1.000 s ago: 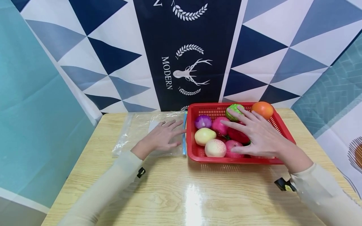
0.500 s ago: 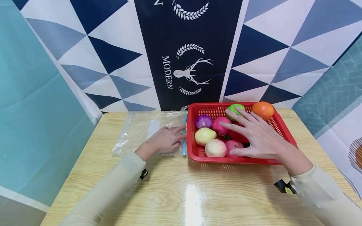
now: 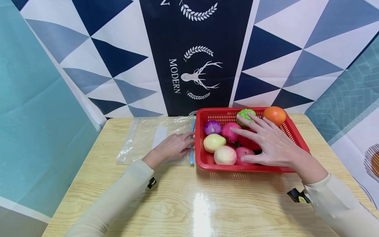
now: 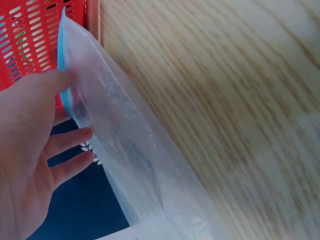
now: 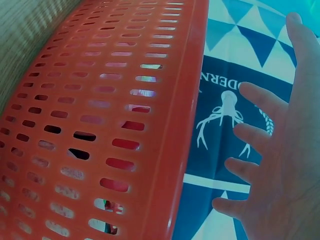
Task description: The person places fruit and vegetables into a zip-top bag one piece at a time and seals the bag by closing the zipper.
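Note:
A clear zip bag [image 3: 139, 141] with a blue strip [image 3: 192, 158] along one edge lies on the wooden table. My left hand [image 3: 170, 147] pinches that edge; in the left wrist view the thumb presses one side of the bag [image 4: 135, 145], with the index finger mostly hidden behind it. My right hand [image 3: 269, 144] hovers over a red basket [image 3: 242, 168], fingers spread and holding nothing. Inside are a purple onion [image 3: 212, 127], a pale yellow pear [image 3: 214, 143], a peach [image 3: 225, 155], pink round produce [image 3: 231, 132], a bumpy green piece [image 3: 245, 116] and an orange-red round fruit [image 3: 274, 116].
The basket stands right beside the bag's blue edge, at the back of the table [image 3: 165, 204]. Behind rises a cloth [image 3: 201, 39] with triangles and a deer print. A teal panel [image 3: 44, 108] borders the left side.
My left hand's fingers were spread over the bag; they have come down and closed on its blue edge, which has shifted slightly left. The right hand has hardly moved.

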The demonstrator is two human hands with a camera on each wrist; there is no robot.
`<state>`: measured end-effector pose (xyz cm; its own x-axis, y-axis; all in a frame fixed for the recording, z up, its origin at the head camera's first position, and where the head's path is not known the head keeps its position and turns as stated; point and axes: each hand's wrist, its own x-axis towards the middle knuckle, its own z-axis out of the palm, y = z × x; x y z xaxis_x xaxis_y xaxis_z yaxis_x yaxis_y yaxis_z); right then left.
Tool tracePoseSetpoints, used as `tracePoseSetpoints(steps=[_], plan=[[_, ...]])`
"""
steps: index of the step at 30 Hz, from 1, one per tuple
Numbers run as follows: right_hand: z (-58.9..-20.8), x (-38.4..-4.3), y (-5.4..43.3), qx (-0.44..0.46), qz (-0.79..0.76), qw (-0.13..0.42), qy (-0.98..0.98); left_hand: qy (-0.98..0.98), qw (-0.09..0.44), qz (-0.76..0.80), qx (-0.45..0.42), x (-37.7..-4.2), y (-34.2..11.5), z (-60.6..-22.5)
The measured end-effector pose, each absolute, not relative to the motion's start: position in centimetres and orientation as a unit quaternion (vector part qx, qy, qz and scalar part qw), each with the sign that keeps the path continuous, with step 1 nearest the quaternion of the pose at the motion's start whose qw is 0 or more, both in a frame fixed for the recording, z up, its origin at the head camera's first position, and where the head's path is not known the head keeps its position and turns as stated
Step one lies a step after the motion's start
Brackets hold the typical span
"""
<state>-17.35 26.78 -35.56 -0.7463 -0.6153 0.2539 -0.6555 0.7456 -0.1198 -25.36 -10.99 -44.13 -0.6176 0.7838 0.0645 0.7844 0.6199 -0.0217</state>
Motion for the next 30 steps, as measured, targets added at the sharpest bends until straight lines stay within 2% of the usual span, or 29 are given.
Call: tracePoseSetpoints(steps=[6,25,30], plan=[[-35.6,-17.3,26.6,0.34,0.101,0.096,-0.93,-0.892,0.056,-0.026,-0.448,-25.2,-11.3,-44.0],[-35.5,-17.4,26.5,0.345,0.094,0.103,-0.928,-0.829,0.207,-0.08,-0.514,-25.1,-14.3,-43.8],[-35.5,-17.3,26.3,0.343,0.096,0.101,-0.929,-0.817,0.227,-0.094,-0.522,-24.9,-14.9,-43.5]])
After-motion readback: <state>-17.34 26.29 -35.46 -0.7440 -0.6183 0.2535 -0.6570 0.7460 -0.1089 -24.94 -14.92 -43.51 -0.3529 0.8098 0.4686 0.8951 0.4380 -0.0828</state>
